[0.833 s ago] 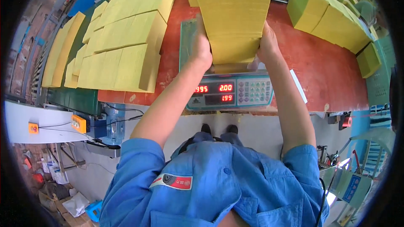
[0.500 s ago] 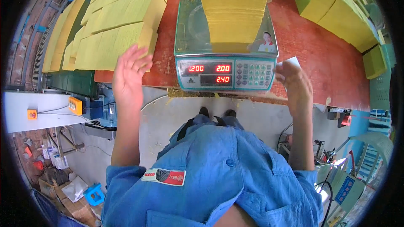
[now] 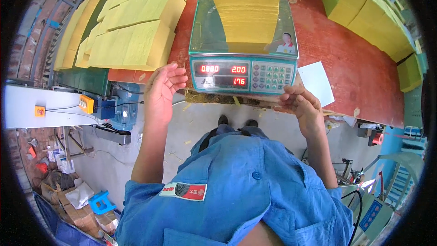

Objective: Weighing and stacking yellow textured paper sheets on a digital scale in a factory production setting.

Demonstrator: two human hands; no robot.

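Yellow paper stack [image 3: 248, 11] sits on digital weighing scale [image 3: 201, 34]. Left hand [image 3: 164, 84], right hand [image 3: 305, 105] hover empty, loosely curled, near its front.

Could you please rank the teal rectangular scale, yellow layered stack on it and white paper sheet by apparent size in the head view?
1. Teal rectangular scale
2. Yellow layered stack, visible part
3. White paper sheet

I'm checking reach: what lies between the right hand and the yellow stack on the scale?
The keypad and platform edge of the scale lie between the right hand and yellow stack in the head view.
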